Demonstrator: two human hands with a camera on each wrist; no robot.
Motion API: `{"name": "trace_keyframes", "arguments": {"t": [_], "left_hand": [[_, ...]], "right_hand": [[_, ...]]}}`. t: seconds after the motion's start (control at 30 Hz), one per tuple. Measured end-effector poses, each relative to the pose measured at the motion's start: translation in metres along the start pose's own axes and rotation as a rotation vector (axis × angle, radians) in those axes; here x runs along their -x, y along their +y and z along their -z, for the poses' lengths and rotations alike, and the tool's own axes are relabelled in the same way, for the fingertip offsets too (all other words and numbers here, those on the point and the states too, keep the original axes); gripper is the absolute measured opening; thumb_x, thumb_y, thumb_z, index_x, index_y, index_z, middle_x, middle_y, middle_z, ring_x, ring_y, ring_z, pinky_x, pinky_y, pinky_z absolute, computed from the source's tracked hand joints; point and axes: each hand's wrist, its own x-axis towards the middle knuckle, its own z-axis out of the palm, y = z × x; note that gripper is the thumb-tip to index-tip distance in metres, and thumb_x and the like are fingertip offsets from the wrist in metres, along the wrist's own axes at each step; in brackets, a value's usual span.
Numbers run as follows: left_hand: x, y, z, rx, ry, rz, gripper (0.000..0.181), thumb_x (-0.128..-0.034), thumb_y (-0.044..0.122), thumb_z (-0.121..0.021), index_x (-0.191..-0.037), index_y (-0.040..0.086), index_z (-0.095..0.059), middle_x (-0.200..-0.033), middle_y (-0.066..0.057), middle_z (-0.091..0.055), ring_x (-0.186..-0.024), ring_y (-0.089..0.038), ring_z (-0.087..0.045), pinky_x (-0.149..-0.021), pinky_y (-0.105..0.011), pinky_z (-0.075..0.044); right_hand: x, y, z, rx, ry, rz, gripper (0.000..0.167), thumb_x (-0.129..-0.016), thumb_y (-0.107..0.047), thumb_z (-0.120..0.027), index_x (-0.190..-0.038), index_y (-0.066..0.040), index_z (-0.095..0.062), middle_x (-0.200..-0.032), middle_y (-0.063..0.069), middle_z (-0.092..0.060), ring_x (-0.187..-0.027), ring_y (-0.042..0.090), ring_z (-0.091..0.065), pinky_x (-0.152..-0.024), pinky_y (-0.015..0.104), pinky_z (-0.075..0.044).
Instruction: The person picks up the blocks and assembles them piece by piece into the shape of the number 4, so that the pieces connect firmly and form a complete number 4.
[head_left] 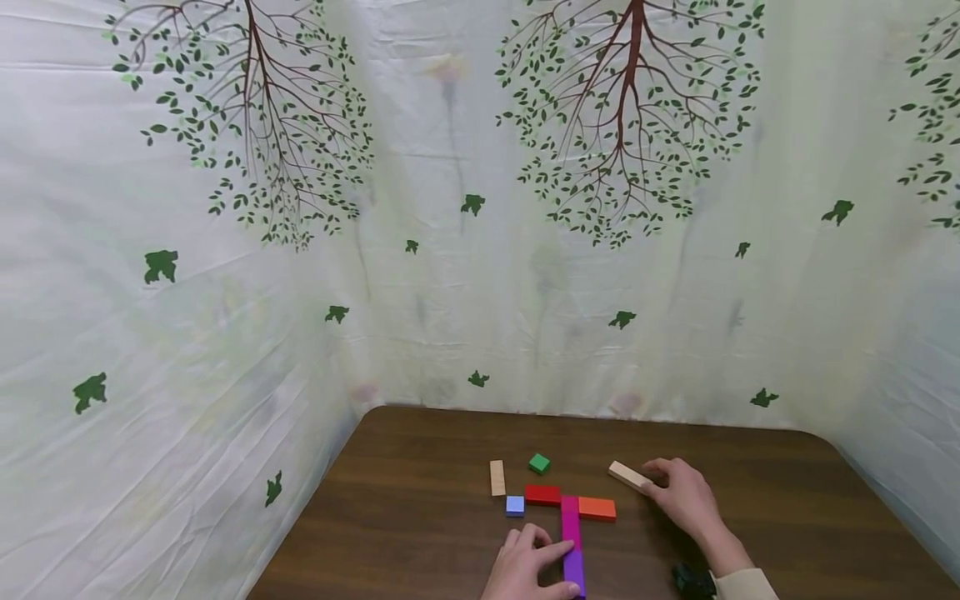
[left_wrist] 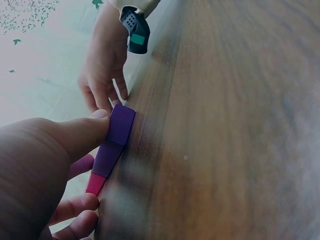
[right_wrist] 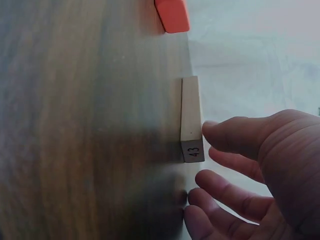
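Observation:
The left hand [head_left: 521, 567] reaches in from below, thumb and index fingertips resting along the left side of a column of a purple block [head_left: 573, 573] and magenta blocks [head_left: 571, 530]. In the left wrist view, the left hand [left_wrist: 45, 170] has its thumb against the purple block [left_wrist: 114, 137]; its lower fingers are loosely bent near the pink end [left_wrist: 96, 184]. The right hand [head_left: 690, 502] is at the right end of a plain wooden block [head_left: 627, 475]. In the right wrist view, the thumb touches or nearly touches that wooden block [right_wrist: 191, 112], other fingers spread.
A red block [head_left: 542, 495] and an orange block [head_left: 597, 509] flank the column's top. A small blue block [head_left: 514, 506], a second wooden block [head_left: 497, 477] and a green block [head_left: 539, 464] lie farther left on the brown table [head_left: 420, 442]. Printed cloth [head_left: 480, 292] hangs behind.

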Motion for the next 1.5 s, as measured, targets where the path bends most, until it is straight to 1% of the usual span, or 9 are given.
{"name": "trace_keyframes", "arguments": {"t": [0.13,0.2,0.37,0.47,0.67,0.8,1.03,1.23,1.5], "left_hand": [[0.0007,0.0020,0.0008,0.014,-0.007,0.004,0.055,-0.0839,0.059,-0.073,-0.133,0.034,-0.068,-0.104,0.015,-0.044,-0.089,-0.005,-0.034,-0.071,-0.026,-0.034],[0.0010,0.0029,0.0012,0.016,-0.011,0.008,0.055,-0.0840,0.059,-0.073,-0.133,0.034,-0.068,-0.104,0.015,-0.043,-0.089,-0.005,-0.033,-0.071,-0.026,-0.034],[0.0015,0.0037,0.0010,0.005,0.005,0.005,0.055,-0.0839,0.060,-0.073,-0.132,0.033,-0.068,-0.105,0.015,-0.044,-0.089,-0.005,-0.034,-0.071,-0.025,-0.034],[0.0021,0.0031,0.0008,0.001,0.015,0.000,0.055,-0.0840,0.059,-0.073,-0.132,0.033,-0.068,-0.106,0.014,-0.045,-0.089,-0.004,-0.034,-0.071,-0.025,-0.034],[0.0019,0.0017,0.0013,0.004,-0.004,0.008,0.055,-0.0839,0.059,-0.073,-0.133,0.034,-0.068,-0.104,0.014,-0.045,-0.089,-0.005,-0.034,-0.071,-0.026,-0.034],[0.0011,0.0007,0.0002,-0.004,0.001,0.001,0.055,-0.0836,0.060,-0.073,-0.132,0.034,-0.068,-0.104,0.015,-0.045,-0.089,-0.005,-0.034,-0.071,-0.026,-0.034],[-0.0004,-0.0012,-0.0014,-0.002,0.004,0.002,0.055,-0.0837,0.060,-0.073,-0.131,0.033,-0.069,-0.103,0.015,-0.044,-0.088,-0.005,-0.034,-0.071,-0.026,-0.034],[-0.0009,-0.0006,-0.0011,-0.002,-0.009,0.016,0.055,-0.0837,0.059,-0.073,-0.132,0.034,-0.069,-0.103,0.015,-0.044,-0.089,-0.005,-0.034,-0.071,-0.027,-0.034],[-0.0008,0.0021,0.0017,0.008,-0.016,0.022,0.054,-0.0840,0.059,-0.073,-0.131,0.033,-0.069,-0.103,0.014,-0.045,-0.089,-0.006,-0.034,-0.072,-0.027,-0.035]], "right_hand": [[0.0002,0.0035,-0.0011,0.007,-0.014,-0.014,0.033,-0.086,-0.027,-0.081,-0.115,-0.011,-0.075,-0.104,0.005,-0.068,-0.096,0.028,-0.063,-0.078,0.051,-0.049],[0.0005,0.0041,-0.0014,0.015,-0.021,-0.021,0.033,-0.085,-0.027,-0.081,-0.114,-0.011,-0.076,-0.102,0.004,-0.067,-0.092,0.026,-0.062,-0.075,0.049,-0.049],[0.0003,0.0053,-0.0025,0.037,-0.028,-0.017,0.032,-0.085,-0.026,-0.081,-0.111,-0.010,-0.077,-0.097,0.004,-0.061,-0.083,0.020,-0.056,-0.067,0.042,-0.046],[-0.0002,0.0051,-0.0038,0.049,-0.028,-0.007,0.029,-0.084,-0.026,-0.082,-0.108,-0.010,-0.078,-0.095,0.004,-0.060,-0.080,0.019,-0.054,-0.066,0.040,-0.044],[0.0005,0.0045,-0.0044,0.051,-0.027,-0.001,0.023,-0.083,-0.024,-0.082,-0.103,-0.012,-0.078,-0.094,0.004,-0.060,-0.079,0.019,-0.053,-0.067,0.040,-0.044],[0.0010,0.0028,-0.0031,0.046,-0.027,-0.002,0.022,-0.083,-0.022,-0.082,-0.101,-0.011,-0.078,-0.092,0.004,-0.059,-0.078,0.019,-0.052,-0.068,0.041,-0.044],[0.0000,0.0005,0.0010,0.042,-0.033,-0.011,0.020,-0.082,-0.020,-0.082,-0.100,-0.012,-0.077,-0.097,0.004,-0.067,-0.085,0.023,-0.060,-0.074,0.048,-0.048],[-0.0009,-0.0010,0.0021,0.011,-0.037,-0.032,0.017,-0.082,-0.018,-0.081,-0.097,-0.015,-0.075,-0.091,-0.001,-0.069,-0.077,0.019,-0.058,-0.069,0.043,-0.047],[-0.0030,-0.0025,0.0035,-0.068,-0.036,-0.039,0.020,-0.080,-0.012,-0.083,-0.097,-0.012,-0.072,-0.087,-0.002,-0.068,-0.077,0.015,-0.060,-0.070,0.042,-0.049]]}}
